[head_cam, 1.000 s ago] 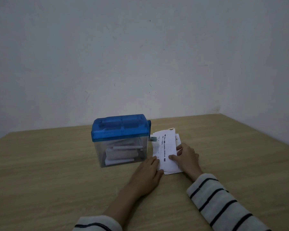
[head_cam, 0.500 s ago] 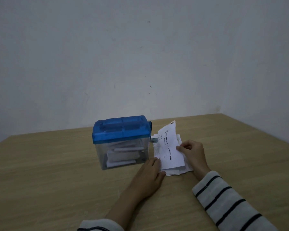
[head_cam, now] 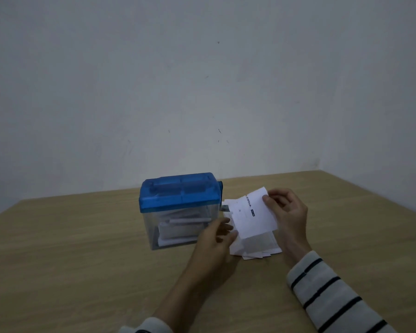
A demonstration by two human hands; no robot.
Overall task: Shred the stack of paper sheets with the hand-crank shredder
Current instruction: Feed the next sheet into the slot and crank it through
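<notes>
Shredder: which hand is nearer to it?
Left. The left hand sits just beside the shredder; the right hand holds the lifted sheet farther right.

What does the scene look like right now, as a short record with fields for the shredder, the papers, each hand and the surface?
shredder: blue-lidded shredder, clear bin holding paper, upright on table
lifted sheet: single sheet raised above the stack
stack: paper stack flat on table, right of shredder
right hand: right hand pinches the sheet's upper right corner
left hand: left hand at the sheet's lower left edge; grip unclear
surface: wooden table
</notes>
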